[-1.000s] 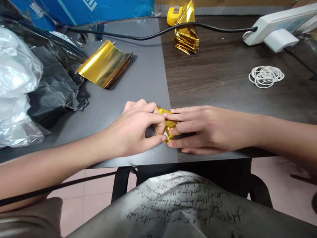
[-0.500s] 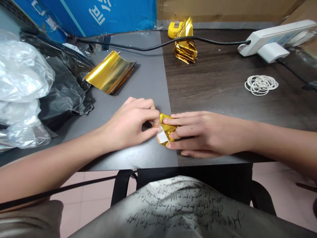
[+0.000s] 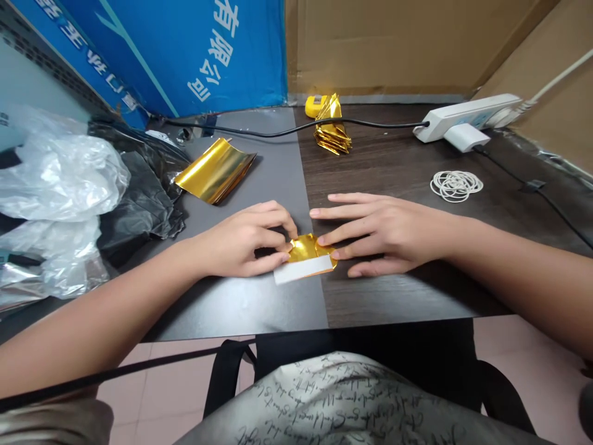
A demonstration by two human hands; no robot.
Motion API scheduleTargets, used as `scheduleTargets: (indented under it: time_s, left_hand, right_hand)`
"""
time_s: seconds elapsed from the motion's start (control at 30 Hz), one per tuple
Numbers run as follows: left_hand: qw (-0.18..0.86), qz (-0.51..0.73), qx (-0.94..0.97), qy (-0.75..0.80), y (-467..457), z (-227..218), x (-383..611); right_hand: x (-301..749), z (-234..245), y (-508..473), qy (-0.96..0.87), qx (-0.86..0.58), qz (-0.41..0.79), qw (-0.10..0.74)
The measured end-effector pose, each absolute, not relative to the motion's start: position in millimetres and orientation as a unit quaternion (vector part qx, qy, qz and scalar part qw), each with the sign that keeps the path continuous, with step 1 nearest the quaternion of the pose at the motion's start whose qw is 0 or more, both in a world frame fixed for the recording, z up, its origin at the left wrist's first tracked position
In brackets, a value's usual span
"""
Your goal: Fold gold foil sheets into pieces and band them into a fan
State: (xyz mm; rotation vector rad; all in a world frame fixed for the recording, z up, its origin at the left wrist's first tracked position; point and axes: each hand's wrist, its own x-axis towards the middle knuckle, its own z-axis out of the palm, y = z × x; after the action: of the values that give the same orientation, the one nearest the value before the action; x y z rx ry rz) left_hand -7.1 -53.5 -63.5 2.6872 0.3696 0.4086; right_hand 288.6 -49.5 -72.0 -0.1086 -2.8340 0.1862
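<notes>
A small folded piece of gold foil paper [image 3: 307, 256] with a white underside strip lies near the table's front edge. My left hand [image 3: 241, 241] pinches its left edge between thumb and fingers. My right hand [image 3: 380, 232] lies flat with fingers stretched out, fingertips pressing the paper's right side. A stack of curled gold sheets [image 3: 214, 169] sits behind my left hand. A pile of folded gold pieces [image 3: 331, 133] rests at the back.
Black and clear plastic bags [image 3: 69, 191] crowd the left side. A bundle of white rubber bands [image 3: 456, 185] and a white power strip [image 3: 467, 117] with cables lie at the right. A yellow tape measure [image 3: 315, 105], blue board and cardboard stand behind.
The camera tilted up. My right fingers have spread and lifted off most of the gold paper, and a white strip of its underside has been unfolded toward me.
</notes>
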Motion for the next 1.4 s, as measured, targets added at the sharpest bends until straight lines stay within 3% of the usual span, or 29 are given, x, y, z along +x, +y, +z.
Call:
scheduleTargets:
  time_s: [0.17,0.43,1.07,1.4]
  left_hand:
    - [0.220,0.174,0.948,0.152,-58.3,-69.7,-0.9]
    - [0.165,0.137,0.944,0.251,-62.1,-71.3,4.1]
    - [0.075,0.067,0.974,0.205,-60.6,-74.3,8.5]
    - [0.123,0.048,0.969,0.209,-58.1,-74.5,7.5]
  right_hand:
    - [289.6,-75.2,-44.2,-0.983,-0.098,-0.009,0.154]
    - [288.6,-79.8,-42.7,-0.976,-0.172,-0.047,0.126]
    - [287.6,-80.9,-42.9,-0.978,-0.165,-0.021,0.124]
    - [285.8,-82.0,-47.4,-0.980,-0.121,-0.025,0.158]
